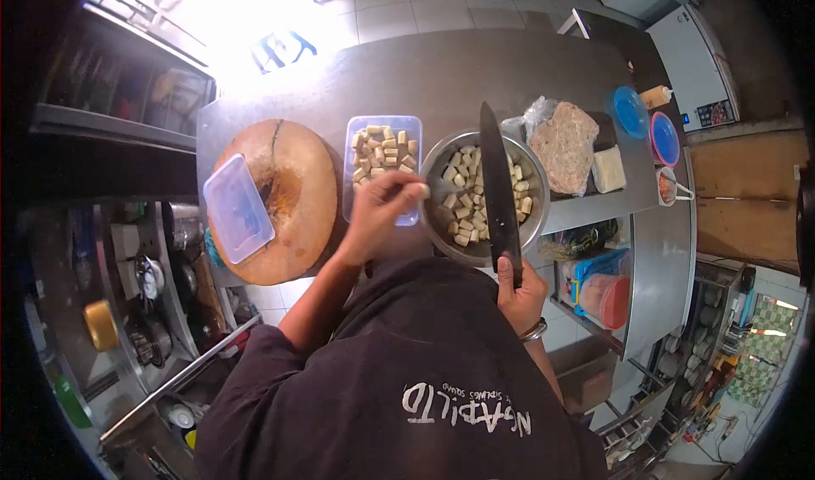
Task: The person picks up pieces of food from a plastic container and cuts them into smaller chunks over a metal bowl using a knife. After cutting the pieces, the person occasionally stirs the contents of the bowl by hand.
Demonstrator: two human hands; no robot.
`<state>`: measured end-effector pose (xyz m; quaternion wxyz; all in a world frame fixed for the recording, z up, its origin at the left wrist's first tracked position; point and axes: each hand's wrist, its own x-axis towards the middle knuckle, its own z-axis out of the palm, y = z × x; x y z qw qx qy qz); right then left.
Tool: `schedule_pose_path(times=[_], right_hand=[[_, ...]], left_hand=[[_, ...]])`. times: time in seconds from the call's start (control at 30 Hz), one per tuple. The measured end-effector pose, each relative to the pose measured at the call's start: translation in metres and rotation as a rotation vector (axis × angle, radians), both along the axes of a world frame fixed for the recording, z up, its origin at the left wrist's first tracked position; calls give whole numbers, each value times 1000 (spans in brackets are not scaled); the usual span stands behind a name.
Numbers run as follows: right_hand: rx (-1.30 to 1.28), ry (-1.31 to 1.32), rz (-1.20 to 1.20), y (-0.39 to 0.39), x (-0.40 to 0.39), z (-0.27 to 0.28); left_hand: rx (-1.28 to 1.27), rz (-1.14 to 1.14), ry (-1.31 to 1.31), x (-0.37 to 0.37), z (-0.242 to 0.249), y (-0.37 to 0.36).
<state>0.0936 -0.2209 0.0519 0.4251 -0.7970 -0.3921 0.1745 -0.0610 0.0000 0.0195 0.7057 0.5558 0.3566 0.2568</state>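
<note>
Right fingers [533,285] hold one knife [497,183] above one metal bowl [436,220].

Tabletop [441,64]: grey. Cut pieces [463,213]: cream. Bowl [544,183], near edge: silver. Knife [495,166]: dark grey. Board [312,162], near-left corner: orange-brown. Plate [629,111], far-right corner: blue.

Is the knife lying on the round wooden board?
No, the right hand holds the knife over the metal bowl.
</note>
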Motion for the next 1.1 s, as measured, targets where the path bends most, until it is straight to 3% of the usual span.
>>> schedule_pose_path(times=[0.07, 0.13, 0.17, 0.27, 0.33, 0.4, 0.53, 0.67, 0.73, 0.77, 0.83, 0.87, 0.9, 0.93, 1.0, 1.07, 1.1], right_hand=[[23, 31, -49, -1, 0, -2], [8, 33, -53, -2, 1, -3], [10, 32, -53, -1, 2, -1], [-48, 86, -60, 0, 2, 1], [-16, 67, -43, 1, 2, -4], [10, 49, -53, 4, 1, -1], [12, 83, -50, -1, 1, -1], [-30, 69, -82, -8, 1, 5], [-10, 44, -102, -13, 2, 2], [-16, 49, -117, -14, 2, 3], [-19, 71, -126, -14, 0, 2], [-40, 70, -153, -16, -1, 2], [-62, 67, -179, -17, -2, 1], [-62, 75, -175, -17, -3, 1], [1, 77, -240, -14, -7, 1], [-33, 106, -238, -11, -10, 8], [-86, 90, -208, -11, -12, 9]], left_hand=[[47, 74, 61, -18, -15, 18], [826, -10, 521, -31, -23, 32], [906, 22, 611, -32, -28, 30], [897, -159, 379, -13, -33, 26], [862, -247, 381, 11, -29, 8], [1101, -553, 458, 40, -40, -5], [1193, -737, 594, 79, -111, -15], [974, -842, 666, 96, -197, -4], [573, -743, 617, 102, -210, -4], [667, -747, 610, 96, -217, -4], [830, -688, 514, 91, -131, -6], [820, -642, 440, 91, -103, -4], [816, -544, 183, 89, -88, -1], [815, -543, 193, 86, -70, 0], [111, -475, 112, 81, -34, 3], [-37, -386, 46, 70, -26, 0], [-264, -321, -204, 64, -29, 0]])
